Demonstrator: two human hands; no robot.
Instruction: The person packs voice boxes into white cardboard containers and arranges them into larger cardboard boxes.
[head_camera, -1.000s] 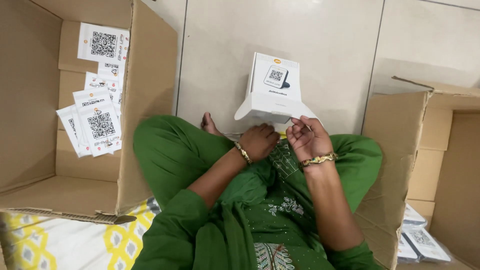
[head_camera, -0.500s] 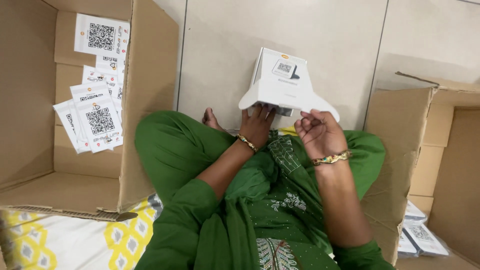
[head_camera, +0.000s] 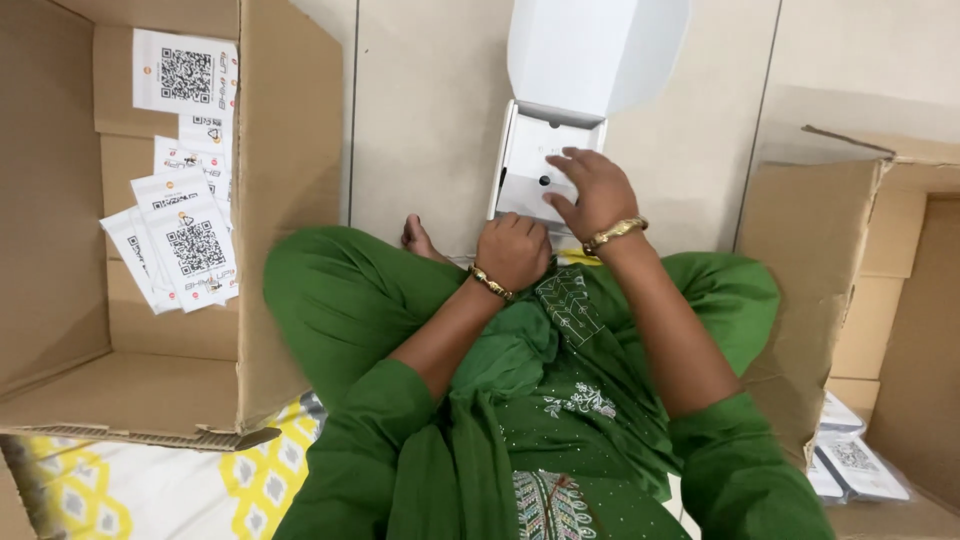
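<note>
So we've got a small white box (head_camera: 545, 165) on the tiled floor (head_camera: 430, 120) just past our knees, lid (head_camera: 590, 50) flipped up and open away from us. Left of that box sits a big brown cardboard carton (head_camera: 120, 330) lying open, with a loose stack of white square-code cards (head_camera: 175, 245) inside and one more white label (head_camera: 185, 72) stuck higher on its wall. Right of the box there's another brown carton (head_camera: 860, 260) with flat white packs (head_camera: 850, 465) at its bottom. Our right hand (head_camera: 590, 190) is spread open, fingertips resting on the white insert inside the box. Our left hand (head_camera: 512, 250) is curled into a loose fist at the box's near edge; can't tell if it's pinching anything.
</note>
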